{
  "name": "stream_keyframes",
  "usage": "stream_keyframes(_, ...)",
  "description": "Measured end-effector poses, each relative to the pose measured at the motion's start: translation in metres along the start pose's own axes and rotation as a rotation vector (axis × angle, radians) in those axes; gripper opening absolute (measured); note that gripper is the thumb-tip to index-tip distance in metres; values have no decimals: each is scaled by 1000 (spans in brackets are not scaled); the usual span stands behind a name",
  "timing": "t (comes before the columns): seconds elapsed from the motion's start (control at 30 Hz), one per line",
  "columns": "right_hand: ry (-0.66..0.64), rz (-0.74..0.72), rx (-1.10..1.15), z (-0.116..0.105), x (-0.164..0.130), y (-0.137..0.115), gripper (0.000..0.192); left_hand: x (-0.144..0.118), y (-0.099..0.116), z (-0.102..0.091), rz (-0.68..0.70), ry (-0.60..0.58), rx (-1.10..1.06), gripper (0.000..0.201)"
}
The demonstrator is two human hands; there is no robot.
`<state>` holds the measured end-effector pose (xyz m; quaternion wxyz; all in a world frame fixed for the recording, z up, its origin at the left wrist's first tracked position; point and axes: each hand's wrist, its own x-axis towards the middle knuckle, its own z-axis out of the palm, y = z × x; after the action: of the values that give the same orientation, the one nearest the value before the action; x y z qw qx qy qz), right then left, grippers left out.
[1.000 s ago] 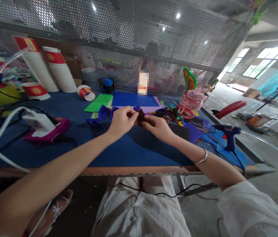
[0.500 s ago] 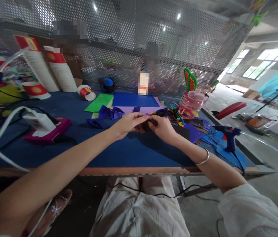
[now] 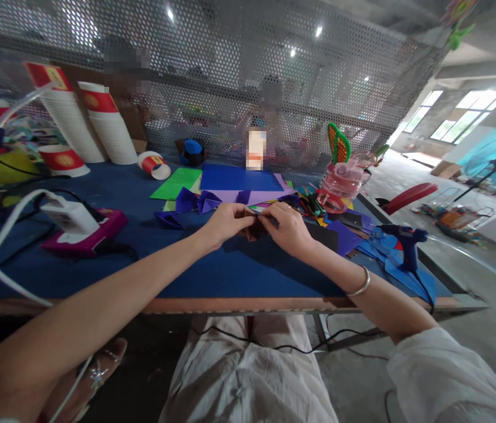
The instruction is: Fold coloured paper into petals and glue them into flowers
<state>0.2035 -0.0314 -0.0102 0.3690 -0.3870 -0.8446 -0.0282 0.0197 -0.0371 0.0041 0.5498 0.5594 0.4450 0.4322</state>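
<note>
My left hand (image 3: pixel 225 222) and my right hand (image 3: pixel 286 226) meet over the blue table (image 3: pixel 239 267), fingertips pinched together on a small dark folded piece of paper (image 3: pixel 255 229). The paper lies low, near or on the tabletop, mostly hidden by my fingers. Just behind my hands lie folded purple paper shapes (image 3: pixel 197 201) and flat sheets of purple, blue (image 3: pixel 239 177) and green paper (image 3: pixel 176 183). A silver bangle circles my right wrist.
A blue glue gun (image 3: pixel 406 242) stands at the right edge on blue scraps. A pink bottle (image 3: pixel 342 183) sits behind it. Left: a magenta block with a white charger (image 3: pixel 78 226), cables, stacked paper cups (image 3: pixel 91 123). A perforated metal screen closes the far side.
My hands have dropped from holding the dark paper up in the air to pressing it low at the tabletop, and they have drawn closer together.
</note>
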Motion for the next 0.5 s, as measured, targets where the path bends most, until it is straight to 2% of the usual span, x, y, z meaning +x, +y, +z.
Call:
stream_keyframes(0.1, 30, 98, 189, 1, 1, 1, 14, -1, -1, 0, 54, -4, 39, 10)
stream_keyframes(0.27, -111, 366, 514, -6, 7, 5, 37, -1, 1, 0, 120, 25, 96, 9)
stream_keyframes(0.33, -158, 405, 525, -19, 4, 2, 46, 1, 1, -1, 80, 62, 90, 9)
stream_keyframes(0.4, -170, 382, 479, -40, -8, -5, 47, 4, -1, -3, 42, 82, 75, 10)
stream_keyframes(0.5, -145, 302, 288, -77, -46, -14, 40, 8, -5, -5, 47, 110, 51, 11)
